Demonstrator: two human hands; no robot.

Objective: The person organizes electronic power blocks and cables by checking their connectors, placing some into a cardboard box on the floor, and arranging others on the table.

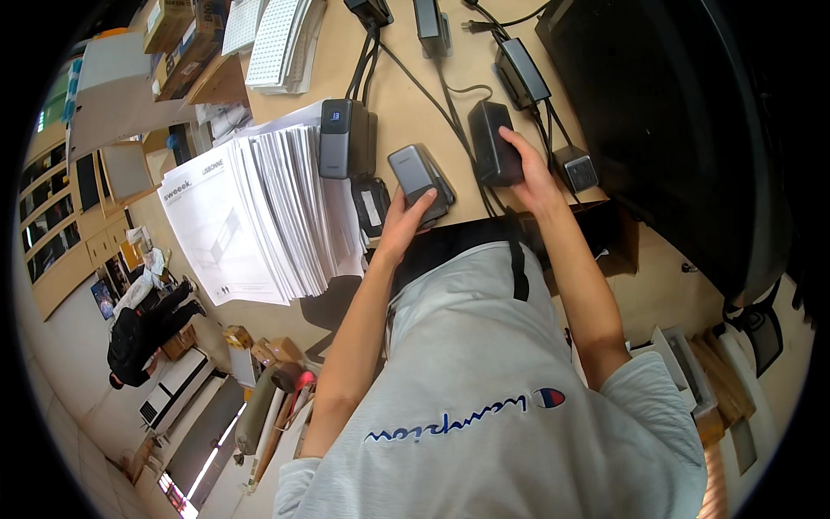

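My left hand [403, 227] is closed on a flat grey power bank [409, 164] near the desk's front edge. Its thumb lies on the top face, and the other fingers are mostly hidden. A darker flat piece [445, 189] shows from beneath the bank. With fingers wrapped along its right side, my right hand [534, 177] grips a black block-shaped device [489, 138]. Left of the grey bank stands a thick power bank [335, 143] with a small lit display. A small black case [372, 206] with a pale label sits below it, close to my left hand.
A thick fanned stack of printed papers [251, 216] covers the desk's left. Black cables [450, 121] run down the middle. A black power adapter [522, 73] and a black cube charger [576, 169] are right of them. A large dark screen [666, 130] borders the right. Another person [138, 333] is far left.
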